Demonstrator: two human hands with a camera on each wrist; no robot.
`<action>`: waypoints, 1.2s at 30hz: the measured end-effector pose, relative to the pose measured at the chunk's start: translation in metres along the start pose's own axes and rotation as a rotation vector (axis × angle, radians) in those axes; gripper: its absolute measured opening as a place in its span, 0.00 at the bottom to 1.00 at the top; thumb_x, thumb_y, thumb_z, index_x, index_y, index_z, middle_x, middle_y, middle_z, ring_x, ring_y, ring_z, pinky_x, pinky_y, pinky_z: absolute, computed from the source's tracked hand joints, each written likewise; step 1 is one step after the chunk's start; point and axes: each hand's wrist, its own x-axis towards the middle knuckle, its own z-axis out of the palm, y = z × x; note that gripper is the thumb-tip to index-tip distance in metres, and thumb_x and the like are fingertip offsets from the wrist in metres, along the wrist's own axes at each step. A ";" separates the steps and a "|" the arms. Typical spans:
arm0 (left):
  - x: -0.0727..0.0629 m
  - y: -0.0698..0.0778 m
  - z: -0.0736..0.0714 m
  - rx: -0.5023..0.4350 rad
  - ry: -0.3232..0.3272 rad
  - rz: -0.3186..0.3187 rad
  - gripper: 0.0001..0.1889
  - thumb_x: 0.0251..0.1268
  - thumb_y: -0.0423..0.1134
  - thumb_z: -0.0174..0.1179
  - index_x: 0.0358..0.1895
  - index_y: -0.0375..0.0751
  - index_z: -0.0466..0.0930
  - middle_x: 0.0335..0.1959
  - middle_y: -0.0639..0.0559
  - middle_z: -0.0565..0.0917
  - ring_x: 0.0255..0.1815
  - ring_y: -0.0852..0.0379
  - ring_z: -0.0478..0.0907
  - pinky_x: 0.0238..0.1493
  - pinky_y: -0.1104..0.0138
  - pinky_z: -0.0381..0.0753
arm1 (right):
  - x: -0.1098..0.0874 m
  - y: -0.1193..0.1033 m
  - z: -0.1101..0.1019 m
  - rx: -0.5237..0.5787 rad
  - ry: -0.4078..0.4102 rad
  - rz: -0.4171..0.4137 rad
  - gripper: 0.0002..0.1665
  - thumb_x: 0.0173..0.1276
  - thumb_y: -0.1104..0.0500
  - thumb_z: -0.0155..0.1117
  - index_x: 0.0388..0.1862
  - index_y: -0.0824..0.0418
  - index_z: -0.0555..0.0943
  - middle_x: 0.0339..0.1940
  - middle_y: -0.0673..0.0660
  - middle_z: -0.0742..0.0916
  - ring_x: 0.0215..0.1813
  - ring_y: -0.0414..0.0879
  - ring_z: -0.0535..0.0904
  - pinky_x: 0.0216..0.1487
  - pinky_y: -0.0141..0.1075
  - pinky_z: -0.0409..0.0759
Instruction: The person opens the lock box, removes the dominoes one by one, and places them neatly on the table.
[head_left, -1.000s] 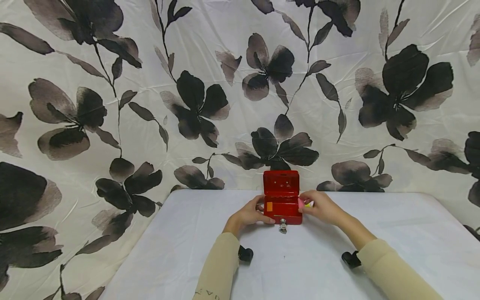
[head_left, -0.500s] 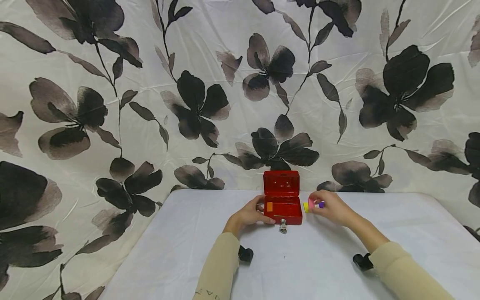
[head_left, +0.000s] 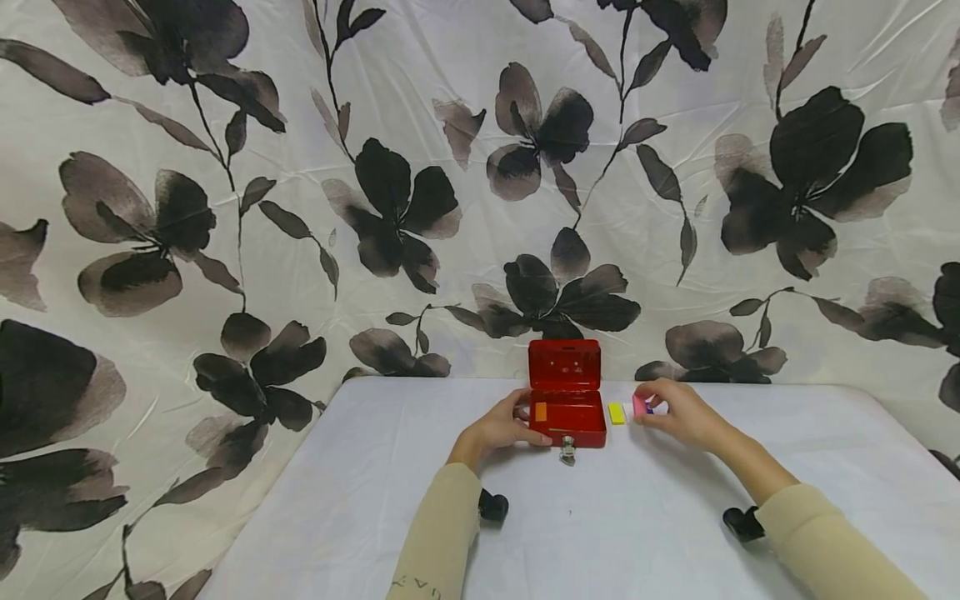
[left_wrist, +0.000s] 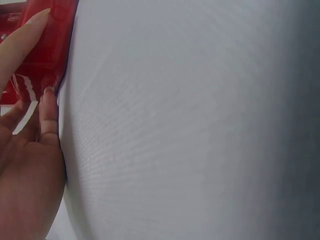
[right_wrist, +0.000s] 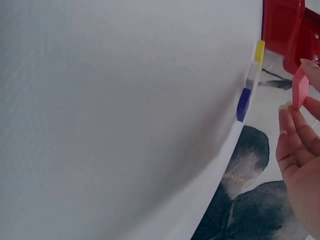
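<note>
A small red metal cash box [head_left: 567, 440] stands on the white table with its lid raised. My left hand [head_left: 498, 425] grips its left front corner, thumb over the front and fingers along the side, as the left wrist view also shows. An orange piece [head_left: 541, 412] lies inside at the left. To the right of the box, my right hand [head_left: 678, 412] pinches a flat pink block [right_wrist: 300, 89] between thumb and fingers, held above the table. Beneath and beside it on the table sit a yellow block [head_left: 617, 413], a white block [right_wrist: 252, 74] and a purple block [right_wrist: 243, 104] in a row.
A silver lock with a key [head_left: 567, 454] sits at the box's front. The white-covered table [head_left: 600, 533] ends at the back against a floral cloth [head_left: 420, 100]. Black straps with wrist cameras stick out by both sleeves.
My right hand has moved right, away from the box's right edge, with the pink block pinched in it. The yellow block now shows uncovered. The left hand stays on the box.
</note>
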 end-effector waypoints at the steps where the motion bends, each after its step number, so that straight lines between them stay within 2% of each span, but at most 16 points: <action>1: 0.000 0.000 0.000 0.000 0.001 -0.001 0.52 0.46 0.42 0.82 0.77 0.54 0.63 0.59 0.51 0.78 0.58 0.50 0.73 0.66 0.48 0.76 | -0.001 0.001 -0.001 -0.001 0.002 -0.005 0.19 0.61 0.61 0.78 0.48 0.68 0.83 0.42 0.57 0.86 0.43 0.53 0.82 0.48 0.55 0.82; 7: 0.000 0.002 0.000 0.008 0.009 -0.004 0.51 0.47 0.42 0.82 0.77 0.53 0.63 0.58 0.51 0.78 0.58 0.49 0.73 0.66 0.48 0.76 | -0.005 0.010 -0.007 -0.019 0.008 -0.012 0.20 0.60 0.63 0.78 0.48 0.69 0.84 0.43 0.59 0.87 0.41 0.53 0.83 0.48 0.54 0.82; 17: -0.001 0.002 0.000 0.005 0.004 -0.001 0.51 0.47 0.41 0.82 0.77 0.52 0.63 0.59 0.50 0.78 0.59 0.49 0.73 0.66 0.47 0.76 | -0.009 0.022 -0.011 -0.044 -0.003 0.036 0.19 0.61 0.63 0.77 0.49 0.70 0.83 0.43 0.60 0.87 0.43 0.53 0.82 0.49 0.54 0.82; 24: -0.002 0.002 0.001 -0.002 0.004 -0.011 0.51 0.48 0.40 0.82 0.77 0.52 0.63 0.59 0.50 0.78 0.59 0.48 0.73 0.66 0.47 0.76 | -0.012 0.030 -0.012 -0.055 0.016 0.018 0.18 0.59 0.66 0.77 0.46 0.71 0.84 0.41 0.61 0.87 0.40 0.54 0.84 0.47 0.54 0.82; 32: -0.005 0.004 0.001 -0.008 -0.005 0.003 0.50 0.48 0.39 0.81 0.77 0.51 0.63 0.59 0.49 0.77 0.58 0.49 0.72 0.66 0.48 0.76 | -0.011 0.036 -0.014 -0.056 -0.043 0.064 0.17 0.61 0.64 0.75 0.47 0.72 0.84 0.41 0.62 0.87 0.42 0.56 0.83 0.48 0.56 0.82; 36: -0.004 0.004 0.000 0.008 0.002 -0.004 0.51 0.48 0.40 0.81 0.77 0.52 0.63 0.59 0.50 0.78 0.58 0.50 0.73 0.66 0.47 0.76 | -0.007 0.041 -0.016 -0.063 -0.069 0.096 0.19 0.60 0.62 0.77 0.48 0.71 0.83 0.40 0.61 0.87 0.42 0.56 0.82 0.47 0.53 0.82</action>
